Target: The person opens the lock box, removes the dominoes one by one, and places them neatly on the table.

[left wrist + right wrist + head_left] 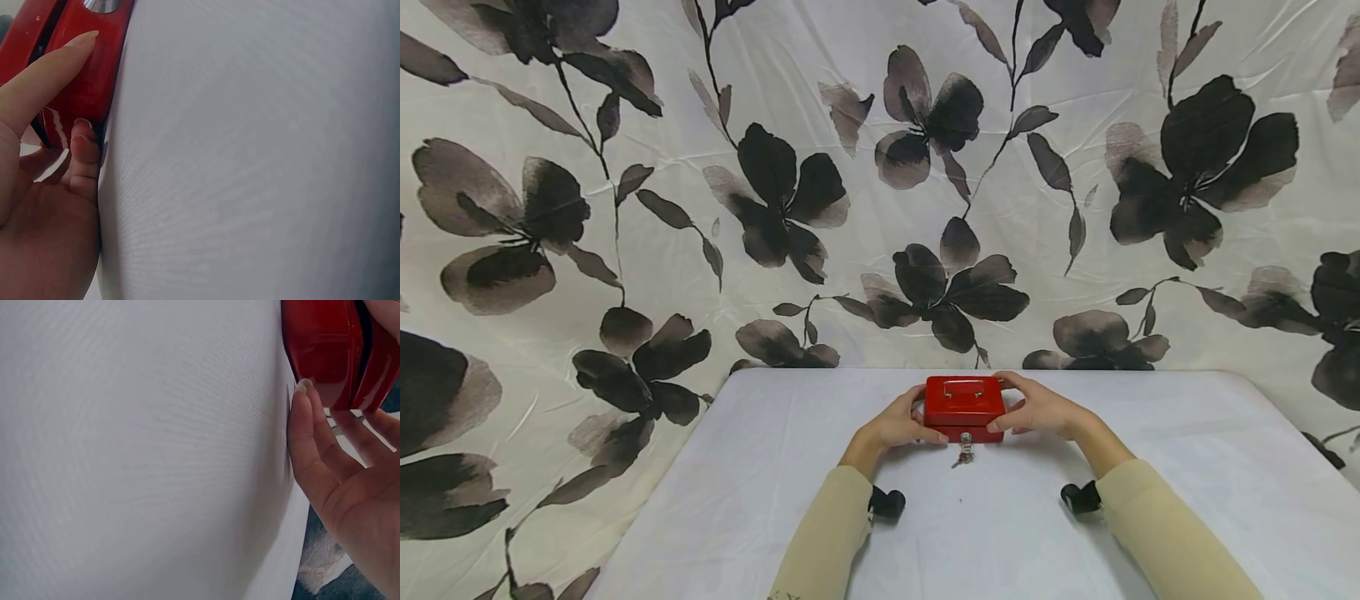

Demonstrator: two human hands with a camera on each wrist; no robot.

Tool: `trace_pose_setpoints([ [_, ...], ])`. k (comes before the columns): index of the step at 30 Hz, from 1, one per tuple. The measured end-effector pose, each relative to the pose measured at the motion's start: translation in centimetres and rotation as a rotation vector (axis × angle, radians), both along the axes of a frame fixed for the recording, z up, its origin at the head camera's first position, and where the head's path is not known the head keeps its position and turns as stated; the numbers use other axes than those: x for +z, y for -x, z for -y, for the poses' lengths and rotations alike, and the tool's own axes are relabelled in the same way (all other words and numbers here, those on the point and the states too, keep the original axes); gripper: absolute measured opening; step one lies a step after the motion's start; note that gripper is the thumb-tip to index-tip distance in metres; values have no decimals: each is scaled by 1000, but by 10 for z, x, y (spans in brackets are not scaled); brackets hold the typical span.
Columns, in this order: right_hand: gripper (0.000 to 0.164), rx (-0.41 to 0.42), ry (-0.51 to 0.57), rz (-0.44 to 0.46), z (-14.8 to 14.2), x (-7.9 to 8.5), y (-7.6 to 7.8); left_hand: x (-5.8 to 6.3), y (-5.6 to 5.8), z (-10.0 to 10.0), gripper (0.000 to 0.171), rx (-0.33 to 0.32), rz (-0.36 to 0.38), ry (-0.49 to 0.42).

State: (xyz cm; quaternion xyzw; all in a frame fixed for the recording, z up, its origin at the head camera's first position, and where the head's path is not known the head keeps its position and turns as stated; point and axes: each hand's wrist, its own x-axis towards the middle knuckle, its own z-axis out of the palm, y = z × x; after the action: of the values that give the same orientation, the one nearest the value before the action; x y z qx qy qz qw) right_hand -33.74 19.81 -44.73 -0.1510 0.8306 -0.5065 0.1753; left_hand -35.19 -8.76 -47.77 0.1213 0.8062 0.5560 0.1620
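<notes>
Nearest, two cream-yellow long sleeves (820, 533) are being extended forward over a broad, white cloth-covered table (970, 550), and at their cuffs two small black rounded devices (887, 505) are being worn on the inner sides of the wrists. Farther along, a small bunch of silver metal keys (964, 455) is being suspended from the front lock; whether the table is being touched by them cannot be told. Just beyond, a glossy red rectangular metal box (962, 398) is being held near the middle of the table's far edge. It is being gripped from one side by the left hand (898, 419), whose thumb is being pressed to the front face beside the lock, and from the other by the right hand (1043, 408), whose thumb is being kept on the front corner while fingertips are being placed against the side. Each grip is thus being filled by the box. On its lid, a thin folding handle (964, 387) is being left uncovered. Behind everything, a white fabric backdrop (850, 33) is being patterned by large grey-black flowers.
</notes>
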Motion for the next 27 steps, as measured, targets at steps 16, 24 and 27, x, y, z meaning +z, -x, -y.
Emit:
trace_pose_setpoints([
  [16, 89, -35, 38, -9, 0, -5, -1, 2, -1, 2, 99, -8, 5, 29],
  [24, 88, -48, 50, 8, -3, -4, 1, 2, -2, 1, 96, -13, -3, 28],
  [27, 87, -45, 58, 3, -4, -3, 1, 4, -3, 0, 95, -14, -7, 24],
])
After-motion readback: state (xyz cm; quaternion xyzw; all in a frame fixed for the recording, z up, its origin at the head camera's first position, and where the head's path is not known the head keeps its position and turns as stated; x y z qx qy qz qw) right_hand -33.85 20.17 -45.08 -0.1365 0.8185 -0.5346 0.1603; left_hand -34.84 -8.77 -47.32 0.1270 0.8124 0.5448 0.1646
